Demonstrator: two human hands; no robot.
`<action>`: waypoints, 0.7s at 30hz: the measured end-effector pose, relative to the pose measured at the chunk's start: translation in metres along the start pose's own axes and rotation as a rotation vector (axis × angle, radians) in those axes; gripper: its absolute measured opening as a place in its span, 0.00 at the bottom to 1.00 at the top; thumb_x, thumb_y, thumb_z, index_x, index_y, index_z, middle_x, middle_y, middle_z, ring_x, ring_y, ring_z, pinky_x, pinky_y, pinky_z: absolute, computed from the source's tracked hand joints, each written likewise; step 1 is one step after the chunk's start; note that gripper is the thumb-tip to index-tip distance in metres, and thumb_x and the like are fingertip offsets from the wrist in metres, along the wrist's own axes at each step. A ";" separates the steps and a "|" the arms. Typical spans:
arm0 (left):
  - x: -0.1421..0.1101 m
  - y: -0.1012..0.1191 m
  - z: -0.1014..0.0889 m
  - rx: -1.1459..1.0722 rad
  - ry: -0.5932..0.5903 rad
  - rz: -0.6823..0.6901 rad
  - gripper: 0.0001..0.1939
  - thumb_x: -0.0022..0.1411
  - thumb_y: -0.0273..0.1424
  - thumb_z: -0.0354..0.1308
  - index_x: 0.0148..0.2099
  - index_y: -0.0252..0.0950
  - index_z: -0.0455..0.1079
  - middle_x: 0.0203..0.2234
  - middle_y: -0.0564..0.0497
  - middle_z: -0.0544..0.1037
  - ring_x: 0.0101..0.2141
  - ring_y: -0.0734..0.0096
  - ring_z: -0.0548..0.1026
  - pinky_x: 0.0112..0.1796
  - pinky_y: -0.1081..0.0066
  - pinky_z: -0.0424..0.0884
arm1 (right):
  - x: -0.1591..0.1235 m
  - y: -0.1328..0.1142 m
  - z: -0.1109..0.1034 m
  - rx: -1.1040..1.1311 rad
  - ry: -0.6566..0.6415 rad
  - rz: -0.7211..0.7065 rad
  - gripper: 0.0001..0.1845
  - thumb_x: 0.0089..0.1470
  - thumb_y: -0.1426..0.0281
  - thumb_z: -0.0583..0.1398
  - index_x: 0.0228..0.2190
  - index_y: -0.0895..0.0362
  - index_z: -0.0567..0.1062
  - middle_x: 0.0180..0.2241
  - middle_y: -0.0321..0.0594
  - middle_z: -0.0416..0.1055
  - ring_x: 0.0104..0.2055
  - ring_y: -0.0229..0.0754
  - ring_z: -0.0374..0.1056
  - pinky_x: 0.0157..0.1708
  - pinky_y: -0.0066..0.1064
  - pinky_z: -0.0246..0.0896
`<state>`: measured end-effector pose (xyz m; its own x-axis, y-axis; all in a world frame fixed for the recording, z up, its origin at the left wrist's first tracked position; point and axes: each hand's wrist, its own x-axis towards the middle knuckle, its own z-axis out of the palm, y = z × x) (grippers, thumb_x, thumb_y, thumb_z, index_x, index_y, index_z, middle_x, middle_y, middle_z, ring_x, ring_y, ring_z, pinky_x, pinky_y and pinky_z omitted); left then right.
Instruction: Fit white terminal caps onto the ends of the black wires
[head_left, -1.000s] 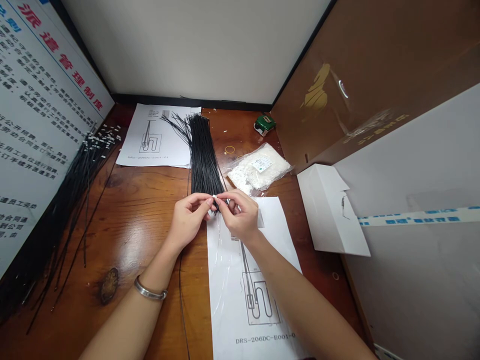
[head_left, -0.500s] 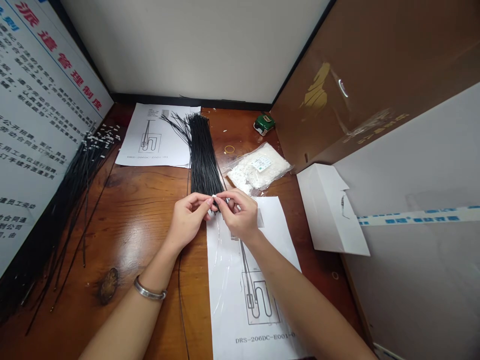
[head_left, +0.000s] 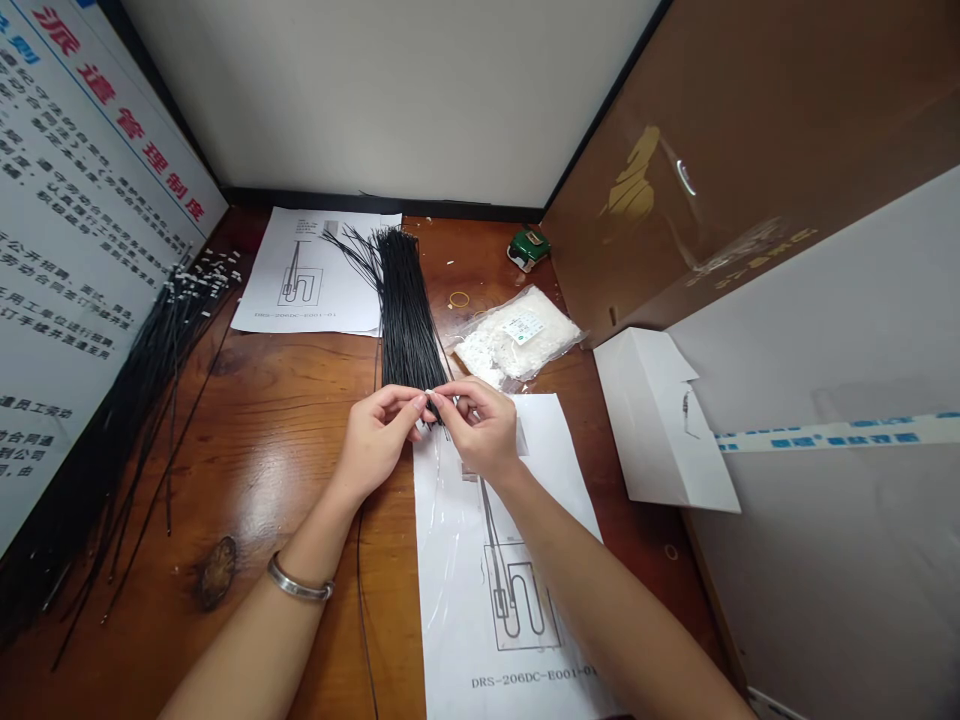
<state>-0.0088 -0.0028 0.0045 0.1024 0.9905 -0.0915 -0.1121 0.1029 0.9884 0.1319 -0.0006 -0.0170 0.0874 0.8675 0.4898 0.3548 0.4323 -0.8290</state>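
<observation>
Glossy brown wood makes up the worktop (head_left: 292,400), with a pale panel (head_left: 397,100) rising along its back edge, a printed board (head_left: 75,230) on the left and a brown box (head_left: 750,110) on the right. And the action is right at the middle: left hand (head_left: 384,430) and right hand (head_left: 482,430), thumbs and forefingers pinched tight, tips meeting on a small white piece (head_left: 428,393)! Finer detail there is hidden by the fingers. Dark wire ends poke out just below the pinch, and beyond it the thick bundle of black wires (head_left: 409,310) stretches toward the back edge, its far end fanning left onto a printed sheet (head_left: 300,300). Under the hands lies a diagram sheet (head_left: 457,600), reaching toward the near edge; beside it, one loose black wire (head_left: 362,600) runs the same way. Off to the right of the bundle, a clear bag of white pieces (head_left: 517,335); behind that, close to the back right corner, a green tape measure (head_left: 529,250). Over at the left edge, a second heap of black wires (head_left: 135,430), many tipped in white. Silver bracelet (head_left: 296,588) on the left wrist!
</observation>
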 end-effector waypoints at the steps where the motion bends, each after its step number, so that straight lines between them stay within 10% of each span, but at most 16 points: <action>1: 0.000 0.001 0.000 -0.002 0.002 -0.002 0.11 0.54 0.37 0.64 0.32 0.32 0.74 0.23 0.51 0.77 0.20 0.77 0.70 0.25 0.75 0.68 | 0.000 0.000 0.000 -0.002 -0.001 0.002 0.03 0.52 0.73 0.62 0.27 0.57 0.75 0.25 0.36 0.71 0.17 0.30 0.53 0.17 0.27 0.53; 21: 0.001 0.000 0.000 -0.012 -0.001 0.014 0.10 0.53 0.35 0.63 0.32 0.32 0.75 0.23 0.51 0.77 0.20 0.77 0.70 0.24 0.76 0.69 | 0.001 0.000 -0.002 0.068 -0.075 0.011 0.02 0.52 0.73 0.61 0.29 0.57 0.75 0.26 0.36 0.70 0.17 0.29 0.53 0.18 0.27 0.53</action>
<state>-0.0082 -0.0023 0.0042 0.1021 0.9918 -0.0773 -0.1256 0.0900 0.9880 0.1336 -0.0004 -0.0160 0.0199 0.8871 0.4612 0.2905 0.4363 -0.8516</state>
